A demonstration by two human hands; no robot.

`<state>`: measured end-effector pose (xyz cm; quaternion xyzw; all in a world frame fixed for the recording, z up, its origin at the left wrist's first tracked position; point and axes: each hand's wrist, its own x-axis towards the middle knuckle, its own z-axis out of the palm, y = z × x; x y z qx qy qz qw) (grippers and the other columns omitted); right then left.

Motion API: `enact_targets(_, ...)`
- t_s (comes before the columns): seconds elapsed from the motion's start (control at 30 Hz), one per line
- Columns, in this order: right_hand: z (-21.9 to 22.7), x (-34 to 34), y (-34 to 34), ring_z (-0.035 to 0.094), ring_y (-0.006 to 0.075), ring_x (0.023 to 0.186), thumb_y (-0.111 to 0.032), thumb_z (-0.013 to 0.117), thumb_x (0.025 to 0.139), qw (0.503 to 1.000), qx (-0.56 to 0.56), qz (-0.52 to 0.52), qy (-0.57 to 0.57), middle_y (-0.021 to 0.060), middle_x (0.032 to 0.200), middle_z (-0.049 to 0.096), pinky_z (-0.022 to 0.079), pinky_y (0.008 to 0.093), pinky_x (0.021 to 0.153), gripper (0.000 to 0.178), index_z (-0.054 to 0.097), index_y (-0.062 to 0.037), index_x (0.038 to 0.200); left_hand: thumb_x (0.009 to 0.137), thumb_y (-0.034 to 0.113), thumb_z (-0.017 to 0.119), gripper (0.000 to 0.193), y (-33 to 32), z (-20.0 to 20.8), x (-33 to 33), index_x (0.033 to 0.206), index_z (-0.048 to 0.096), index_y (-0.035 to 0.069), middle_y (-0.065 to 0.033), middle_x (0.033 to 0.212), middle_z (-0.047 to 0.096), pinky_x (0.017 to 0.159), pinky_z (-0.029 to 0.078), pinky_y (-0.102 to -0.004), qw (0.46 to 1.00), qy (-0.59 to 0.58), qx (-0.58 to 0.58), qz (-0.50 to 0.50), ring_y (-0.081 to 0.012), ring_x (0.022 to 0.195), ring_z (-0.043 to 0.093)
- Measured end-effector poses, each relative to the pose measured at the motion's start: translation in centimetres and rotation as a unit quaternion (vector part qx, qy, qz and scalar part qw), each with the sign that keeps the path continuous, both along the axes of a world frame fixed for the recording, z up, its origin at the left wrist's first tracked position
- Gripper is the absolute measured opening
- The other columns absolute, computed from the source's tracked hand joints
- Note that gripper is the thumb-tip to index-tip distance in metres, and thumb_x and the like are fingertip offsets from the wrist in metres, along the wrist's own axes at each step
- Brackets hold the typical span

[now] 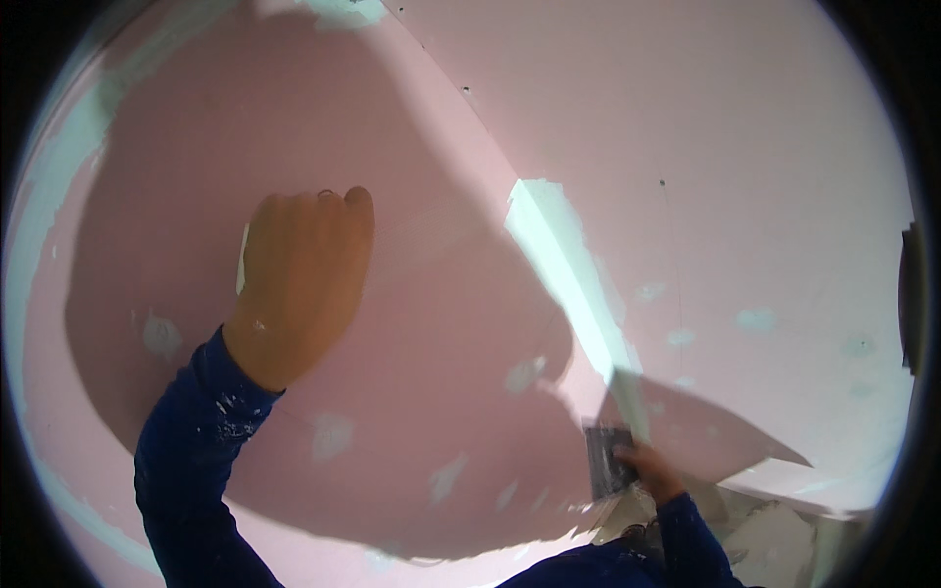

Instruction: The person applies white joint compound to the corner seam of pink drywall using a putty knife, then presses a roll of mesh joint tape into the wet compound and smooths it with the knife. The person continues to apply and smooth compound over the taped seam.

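Note:
My left hand is raised close in front of the pink wall board, its back toward me and its fingers curled closed. A thin whitish edge shows at its left side; what the fingers hold is hidden. Lower right, my right hand grips a dark, flat rectangular tool by its right edge, with the thumb lying over its face. The tool is slightly blurred, so its exact kind is unclear. Just above it, a pale band of joint compound runs along the corner between two pink boards.
Small pale filler patches dot both boards. A wide pale strip curves down the left side. My shadow darkens much of the left board. A dark object stands at the right rim, and a rounded beige shape lies low at right.

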<state>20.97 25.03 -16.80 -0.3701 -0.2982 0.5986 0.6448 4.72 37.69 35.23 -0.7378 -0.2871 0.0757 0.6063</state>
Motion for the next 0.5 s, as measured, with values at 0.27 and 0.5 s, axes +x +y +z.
enact_targets(0.27, 32.7, -3.1, 9.1, 0.066, 0.026, 0.073, -0.015, 0.054, 0.1, 0.878, 0.299, -0.223, -0.301, 0.0183, 0.085, 0.067, 0.054, 0.0396, 0.069, 0.025, 0.061, 0.0061, 0.11, 0.08, 0.006, 0.07, 0.013, -0.5, 0.8, -0.8, 0.078, 0.057, 0.009, -0.0094, 0.067, 0.064, 0.061, 0.049, -0.0364, 0.994, -0.047, -0.015, -0.099, -0.0267, 0.066, 0.068)
enact_targets(0.5, 36.8, -4.1, 12.0, 0.066, 0.0349, 0.06, -0.014, 0.053, 0.097, 0.884, 0.256, -0.223, -0.322, 0.02, 0.066, 0.064, 0.053, 0.0428, 0.062, 0.021, 0.061, 0.006, 0.095, 0.079, 0.005, 0.068, 0.013, -0.1, 0.8, -1.3, 0.08, 0.056, 0.009, -0.0089, 0.07, 0.064, 0.064, 0.05, -0.039, 0.99, -0.049, -0.02, -0.133, -0.028, 0.07, 0.068)
